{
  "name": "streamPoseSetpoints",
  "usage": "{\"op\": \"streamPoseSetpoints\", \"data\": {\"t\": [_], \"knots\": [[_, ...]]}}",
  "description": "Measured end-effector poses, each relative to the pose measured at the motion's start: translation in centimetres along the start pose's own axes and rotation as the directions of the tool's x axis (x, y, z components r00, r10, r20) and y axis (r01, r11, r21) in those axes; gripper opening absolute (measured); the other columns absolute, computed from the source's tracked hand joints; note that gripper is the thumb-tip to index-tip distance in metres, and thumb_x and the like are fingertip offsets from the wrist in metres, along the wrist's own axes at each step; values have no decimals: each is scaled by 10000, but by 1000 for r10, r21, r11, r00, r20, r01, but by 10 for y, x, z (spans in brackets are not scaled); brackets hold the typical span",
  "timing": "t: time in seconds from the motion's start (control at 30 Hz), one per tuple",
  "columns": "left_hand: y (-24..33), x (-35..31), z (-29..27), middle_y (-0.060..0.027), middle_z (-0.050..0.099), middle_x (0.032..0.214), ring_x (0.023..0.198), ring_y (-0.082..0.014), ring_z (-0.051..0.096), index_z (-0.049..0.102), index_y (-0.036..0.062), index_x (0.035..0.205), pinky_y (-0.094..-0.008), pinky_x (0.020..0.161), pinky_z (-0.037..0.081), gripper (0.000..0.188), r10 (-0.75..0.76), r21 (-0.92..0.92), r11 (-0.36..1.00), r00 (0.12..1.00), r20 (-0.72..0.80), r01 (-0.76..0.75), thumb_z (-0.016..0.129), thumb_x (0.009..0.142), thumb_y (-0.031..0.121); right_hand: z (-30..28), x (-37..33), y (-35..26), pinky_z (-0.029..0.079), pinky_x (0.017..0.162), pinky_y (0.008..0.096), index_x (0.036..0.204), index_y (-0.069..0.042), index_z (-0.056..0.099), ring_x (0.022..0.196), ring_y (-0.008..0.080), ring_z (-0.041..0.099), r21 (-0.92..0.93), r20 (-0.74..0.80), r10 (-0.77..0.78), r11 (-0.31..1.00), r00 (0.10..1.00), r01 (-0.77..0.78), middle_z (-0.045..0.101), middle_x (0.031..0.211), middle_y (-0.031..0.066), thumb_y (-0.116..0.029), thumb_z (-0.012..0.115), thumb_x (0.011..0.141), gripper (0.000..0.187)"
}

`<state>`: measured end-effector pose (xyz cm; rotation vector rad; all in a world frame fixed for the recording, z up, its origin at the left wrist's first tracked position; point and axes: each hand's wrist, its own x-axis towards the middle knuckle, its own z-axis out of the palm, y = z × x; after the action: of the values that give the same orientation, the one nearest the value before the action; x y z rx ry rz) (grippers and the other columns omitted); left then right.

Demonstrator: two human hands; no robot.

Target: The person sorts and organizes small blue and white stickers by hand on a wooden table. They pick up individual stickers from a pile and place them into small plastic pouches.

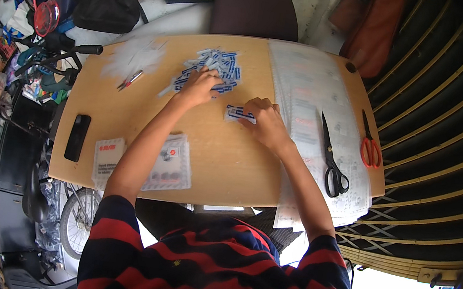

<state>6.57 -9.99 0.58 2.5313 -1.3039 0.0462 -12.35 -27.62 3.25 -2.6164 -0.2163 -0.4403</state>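
Note:
A loose pile of small blue-and-white strips (231, 67) lies toward the far middle of the wooden table. My left hand (198, 86) reaches over its near side, fingers bent and apart among the strips, with a gap between thumb and forefinger. What lies under the fingertips is hidden. Closer and to the right, my right hand (269, 125) grips the right end of a small row of blue-and-white strips (233, 112) on the tabletop. Its thumb is on the near side and its fingers on the far side.
Right of my hands lie translucent printed sheets (309, 90), with black scissors (330, 160) on them and orange-handled scissors (369, 142) beside. At left are clear scraps (131, 58), red-handled snips (130, 80) and a black phone (77, 137). Printed plastic bags (173, 166) lie near my left forearm.

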Motion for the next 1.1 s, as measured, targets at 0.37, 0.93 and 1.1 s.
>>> {"op": "streamPoseSetpoints", "data": {"t": [0.37, 0.93, 1.1], "knots": [[-2, 26, -14, -72, 733, 912, 938, -236, 649, 737, 69, 1007, -439, 930, 444, 330, -231, -294, 917, 959, 163, 271, 837, 699, 128, -4, -11, 2, 490, 799, 393, 886, -8, 655, 907, 323, 637, 227, -156, -55, 970, 986, 90, 688, 959, 129, -77, 760, 784, 162], [59, -33, -41, -65, 696, 805, 716, -94, 627, 670, -24, 925, -253, 646, 502, 103, -392, -861, 508, 880, -269, -37, 709, 834, 5, 21, 50, -54, 517, 631, 306, 1505, -78, 194, 671, 180, 618, 906, 13, 398, 383, 917, -179, 658, 1039, 196, -368, 651, 935, 786], [86, -75, -16, -57, 683, 761, 715, -90, 602, 660, -22, 938, -266, 615, 491, 124, -474, -829, 547, 859, -196, 113, 657, 814, -22, 55, 31, -65, 543, 690, 311, 1513, -139, 189, 863, 192, 603, 934, 105, 402, 276, 910, -229, 599, 1025, 154, -356, 600, 973, 712]]}}
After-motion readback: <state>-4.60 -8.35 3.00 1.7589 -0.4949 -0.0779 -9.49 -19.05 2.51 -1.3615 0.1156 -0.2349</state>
